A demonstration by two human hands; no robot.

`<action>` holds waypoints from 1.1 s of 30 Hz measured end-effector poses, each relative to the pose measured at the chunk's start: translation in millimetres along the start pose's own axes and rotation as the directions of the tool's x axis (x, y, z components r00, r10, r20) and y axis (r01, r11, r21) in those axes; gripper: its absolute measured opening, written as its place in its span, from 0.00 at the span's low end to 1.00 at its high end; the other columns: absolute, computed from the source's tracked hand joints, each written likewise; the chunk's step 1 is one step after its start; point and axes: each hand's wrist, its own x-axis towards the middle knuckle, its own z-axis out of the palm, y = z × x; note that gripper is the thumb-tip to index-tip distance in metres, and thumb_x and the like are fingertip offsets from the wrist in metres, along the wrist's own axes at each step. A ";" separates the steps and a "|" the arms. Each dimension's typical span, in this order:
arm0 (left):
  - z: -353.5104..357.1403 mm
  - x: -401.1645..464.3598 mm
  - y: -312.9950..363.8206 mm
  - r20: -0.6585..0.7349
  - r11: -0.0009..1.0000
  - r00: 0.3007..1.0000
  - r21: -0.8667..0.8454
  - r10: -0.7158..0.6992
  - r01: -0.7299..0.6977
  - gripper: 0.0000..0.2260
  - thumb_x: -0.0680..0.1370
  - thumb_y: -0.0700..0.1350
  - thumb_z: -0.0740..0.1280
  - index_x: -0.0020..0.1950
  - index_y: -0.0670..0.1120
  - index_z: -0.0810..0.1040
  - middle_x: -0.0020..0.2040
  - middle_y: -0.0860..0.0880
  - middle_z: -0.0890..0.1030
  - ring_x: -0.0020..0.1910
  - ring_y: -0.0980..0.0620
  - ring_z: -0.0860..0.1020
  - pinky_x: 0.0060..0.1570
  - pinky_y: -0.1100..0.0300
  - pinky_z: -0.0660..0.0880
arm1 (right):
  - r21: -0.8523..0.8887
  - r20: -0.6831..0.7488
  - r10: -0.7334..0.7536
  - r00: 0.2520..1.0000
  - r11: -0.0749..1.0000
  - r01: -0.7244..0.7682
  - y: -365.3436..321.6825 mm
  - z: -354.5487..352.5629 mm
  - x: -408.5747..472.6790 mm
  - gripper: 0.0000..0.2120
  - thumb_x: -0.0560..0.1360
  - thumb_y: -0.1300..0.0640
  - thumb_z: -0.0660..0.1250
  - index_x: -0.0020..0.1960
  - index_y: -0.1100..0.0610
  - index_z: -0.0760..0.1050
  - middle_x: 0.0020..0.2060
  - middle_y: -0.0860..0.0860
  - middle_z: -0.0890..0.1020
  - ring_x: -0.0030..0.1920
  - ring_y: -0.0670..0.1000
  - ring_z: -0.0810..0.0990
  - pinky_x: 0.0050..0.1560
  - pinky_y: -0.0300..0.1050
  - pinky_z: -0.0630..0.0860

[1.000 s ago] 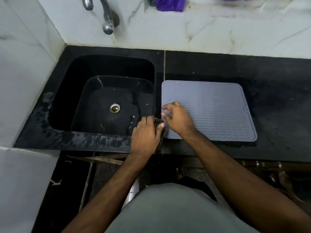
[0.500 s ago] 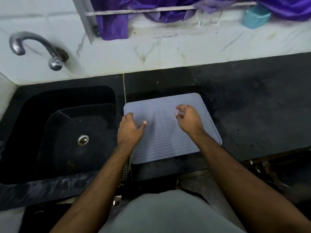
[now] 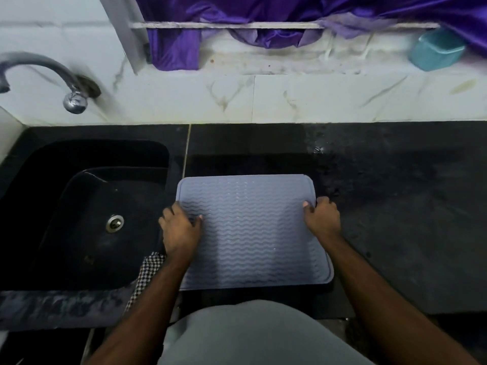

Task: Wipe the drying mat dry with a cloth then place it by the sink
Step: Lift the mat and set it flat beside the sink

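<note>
Mat (image 3: 253, 233) lying flat on counter (image 3: 395, 206), just right of sink (image 3: 87, 212). My left hand (image 3: 180, 229) gripping its left edge, right hand (image 3: 322, 218) pinching right edge. Cloth (image 3: 146, 275) lying under my left forearm.

We see both forearms bare to the lower frame edge, with no sleeves, watch or rings visible. The left hand (image 3: 180, 230) and right hand (image 3: 322, 219) are ungloved. A plain grey garment (image 3: 253, 335) covers the torso.
</note>
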 end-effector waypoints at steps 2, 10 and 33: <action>-2.0 6.1 2.2 -0.007 0.995 0.996 -0.042 -0.089 0.089 0.29 0.76 0.52 0.73 0.70 0.39 0.66 0.66 0.35 0.68 0.65 0.32 0.68 0.60 0.38 0.72 | 0.086 0.021 -0.003 1.000 0.996 0.002 0.1 -2.4 10.8 0.20 0.81 0.47 0.63 0.59 0.64 0.72 0.53 0.63 0.80 0.53 0.66 0.79 0.51 0.56 0.77; -2.5 33.2 -4.5 0.001 0.967 0.974 -0.123 -0.226 0.225 0.20 0.79 0.58 0.67 0.58 0.42 0.73 0.58 0.40 0.74 0.55 0.38 0.76 0.55 0.40 0.77 | 0.249 -0.077 -0.053 0.996 0.966 0.071 -6.5 -1.3 21.8 0.20 0.84 0.47 0.55 0.40 0.61 0.68 0.34 0.55 0.76 0.37 0.58 0.77 0.37 0.48 0.70; -7.5 126.9 23.5 0.127 0.955 0.984 -0.255 -0.124 0.153 0.05 0.81 0.46 0.67 0.53 0.46 0.79 0.46 0.48 0.81 0.48 0.49 0.80 0.48 0.51 0.78 | -0.095 0.021 -0.540 0.841 0.837 0.539 -10.6 -21.4 127.8 0.08 0.81 0.57 0.59 0.44 0.56 0.72 0.42 0.51 0.74 0.44 0.54 0.73 0.39 0.53 0.73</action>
